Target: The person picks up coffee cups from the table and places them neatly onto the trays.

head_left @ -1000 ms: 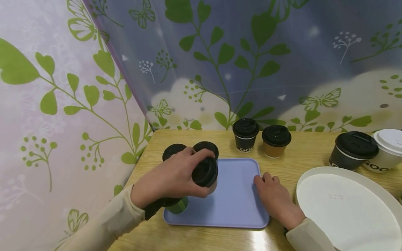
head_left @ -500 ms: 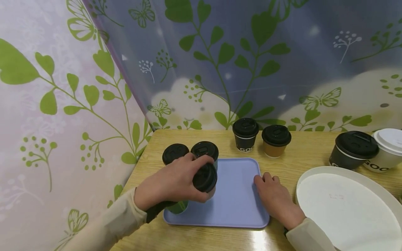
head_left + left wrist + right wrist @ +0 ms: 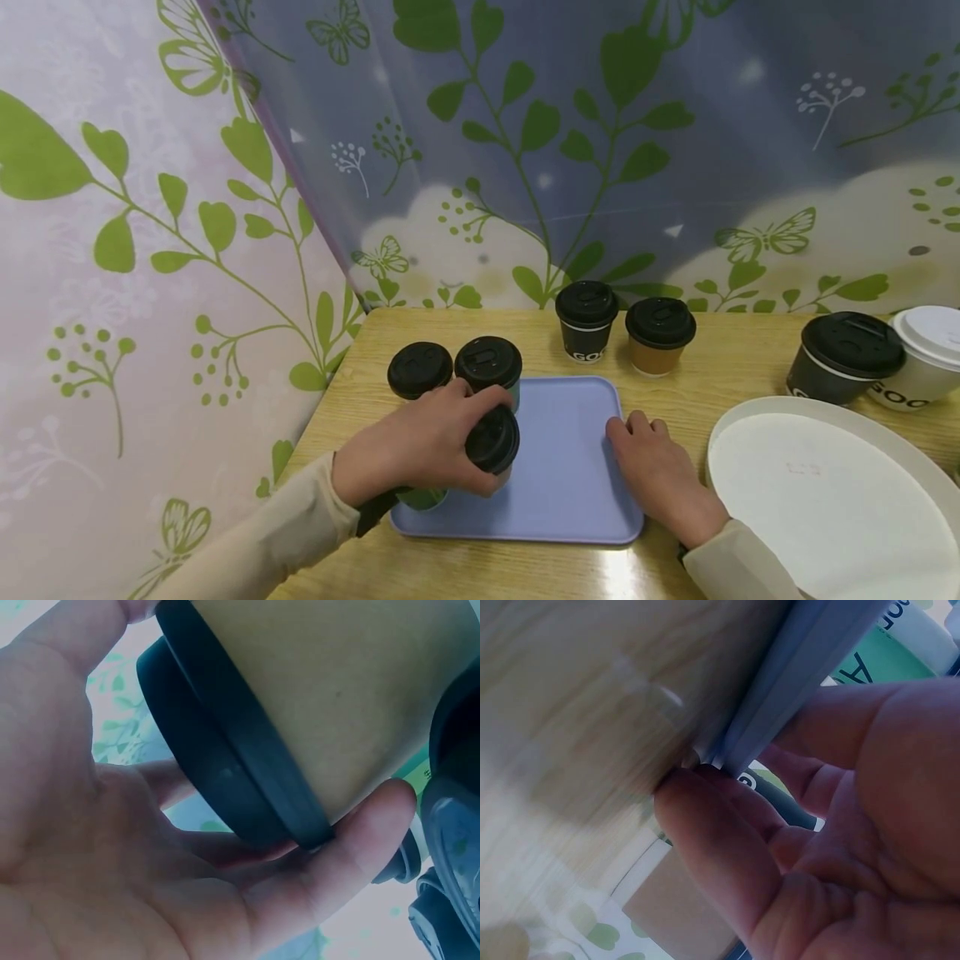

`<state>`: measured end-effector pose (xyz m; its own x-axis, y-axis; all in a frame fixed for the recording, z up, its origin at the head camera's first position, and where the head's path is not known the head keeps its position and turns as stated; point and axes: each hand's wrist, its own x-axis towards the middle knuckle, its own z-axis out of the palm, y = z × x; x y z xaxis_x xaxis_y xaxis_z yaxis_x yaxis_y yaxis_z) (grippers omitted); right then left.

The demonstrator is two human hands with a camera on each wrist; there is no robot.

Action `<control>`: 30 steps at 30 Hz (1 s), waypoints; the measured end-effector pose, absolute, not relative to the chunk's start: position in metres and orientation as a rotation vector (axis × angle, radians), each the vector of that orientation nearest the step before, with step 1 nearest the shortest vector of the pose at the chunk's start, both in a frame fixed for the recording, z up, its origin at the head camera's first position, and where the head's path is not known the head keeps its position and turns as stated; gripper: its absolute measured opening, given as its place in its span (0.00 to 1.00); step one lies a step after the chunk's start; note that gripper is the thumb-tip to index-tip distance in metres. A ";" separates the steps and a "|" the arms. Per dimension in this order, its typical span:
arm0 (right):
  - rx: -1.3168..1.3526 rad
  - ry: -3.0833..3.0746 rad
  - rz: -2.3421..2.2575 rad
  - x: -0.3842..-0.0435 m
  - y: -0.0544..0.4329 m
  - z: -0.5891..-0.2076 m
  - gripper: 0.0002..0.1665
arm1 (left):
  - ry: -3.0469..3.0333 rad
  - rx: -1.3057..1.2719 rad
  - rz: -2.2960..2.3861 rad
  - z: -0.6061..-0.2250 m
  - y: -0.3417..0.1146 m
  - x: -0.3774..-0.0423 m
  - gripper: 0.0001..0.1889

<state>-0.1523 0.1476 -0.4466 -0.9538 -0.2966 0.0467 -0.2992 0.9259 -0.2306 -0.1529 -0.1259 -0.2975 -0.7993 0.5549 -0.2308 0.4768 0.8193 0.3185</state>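
I find the tan paper cup with a black plastic lid (image 3: 495, 442) over the left part of the lavender-blue rectangular tray with a raised rim (image 3: 566, 475); whether its base touches down I cannot tell. My left hand (image 3: 408, 446) pinches it across the lid's rim from opposite sides, one finger reaching onto the wall, the palm apart from the lid's top. My right hand (image 3: 660, 475) has its fingers curled at the tray's right rim, gripping it.

Assessment: the cup is probably light, its wall thin and liable to dent, its lid stiffer but smooth. The soundest hold is likely just below the lid, squeezed gently; lifting by the lid alone could pop it off.

Containers: two black-lidded paper cups (image 3: 489, 364) stand side by side at the tray's far left; a green paper cup (image 3: 423, 498) sits at its near-left corner, its top hidden by my arm. The lids I can see are seated, so contents are unverified.
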 end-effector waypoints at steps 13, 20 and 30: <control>0.474 -3.072 0.367 -0.152 0.148 -0.447 0.08 | 2.686 0.821 0.325 -0.310 -0.125 -0.153 0.37; 0.469 -3.069 0.385 -0.153 0.147 -0.447 0.07 | 2.675 0.808 0.309 -0.315 -0.122 -0.155 0.37; 0.473 -3.079 0.386 -0.153 0.147 -0.446 0.07 | 2.660 0.768 0.265 -0.323 -0.118 -0.156 0.38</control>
<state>-0.1527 0.1471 -0.4458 -0.9545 -0.2954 0.0401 -0.2962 0.9243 -0.2408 -0.1562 -0.1181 -0.3225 -0.7881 0.5449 -0.2863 0.4777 0.8348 0.2736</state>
